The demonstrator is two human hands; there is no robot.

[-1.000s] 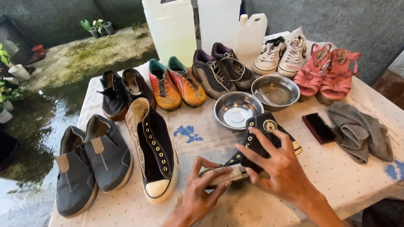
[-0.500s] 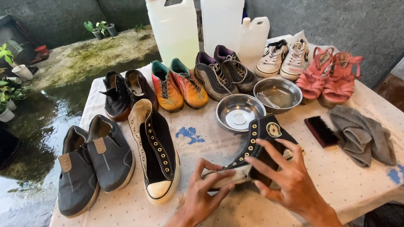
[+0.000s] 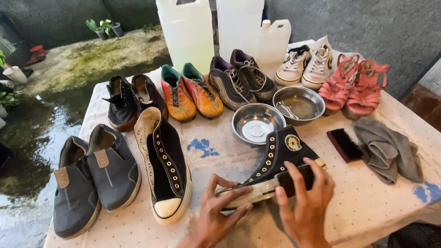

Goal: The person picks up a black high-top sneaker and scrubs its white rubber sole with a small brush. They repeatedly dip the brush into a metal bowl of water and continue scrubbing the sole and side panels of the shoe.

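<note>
A black high-top sneaker (image 3: 275, 166) is laid on its side on the cloth-covered table (image 3: 367, 206), near the front edge. Its toe end is steadied by the left hand (image 3: 220, 212), whose fingers are spread, with the fingertips pressed along the pale sole rim and the thumb raised above it. A dark brush (image 3: 294, 179) is pressed against the sneaker's side by the right hand (image 3: 305, 206); the fingers are curled over the brush, slightly parted.

Just left of the sneaker, its matching black high-top (image 3: 163, 163) is set upright, unlaced. Further left, a pair of grey slip-on shoes (image 3: 92, 177) is placed. Directly behind the sneaker, two steel bowls (image 3: 275, 115) are seen side by side and touching. To its right, a second brush (image 3: 344, 144) lies beside a crumpled grey cloth (image 3: 388, 154).

Behind the bowls a row of footwear is lined up: black shoes (image 3: 131, 98), orange and green boots (image 3: 190, 94), dark trainers (image 3: 241, 82), white sneakers (image 3: 305, 66) and pink sandals (image 3: 353, 87). Beyond the row, translucent plastic jugs (image 3: 220, 32) are stood at the table's far edge.
</note>
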